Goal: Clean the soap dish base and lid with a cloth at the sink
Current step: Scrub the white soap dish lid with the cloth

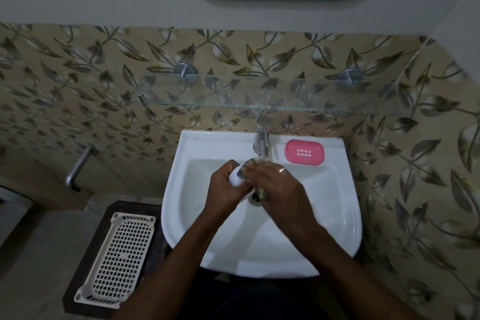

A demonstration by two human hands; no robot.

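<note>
Overhead, smooth white oval lid (235, 177), patterned cloth (253, 163).

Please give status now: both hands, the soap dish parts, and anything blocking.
Left hand grip on white soap dish piece, over sink. Right hand rubs cloth on it. Pink piece waits beside tap. Nothing blocking.

Cloth (250, 165) mostly hidden under blurred right hand (272, 184).

pink base (304, 152) on sink rim; white lid (237, 177) under cloth (245, 167).
</note>
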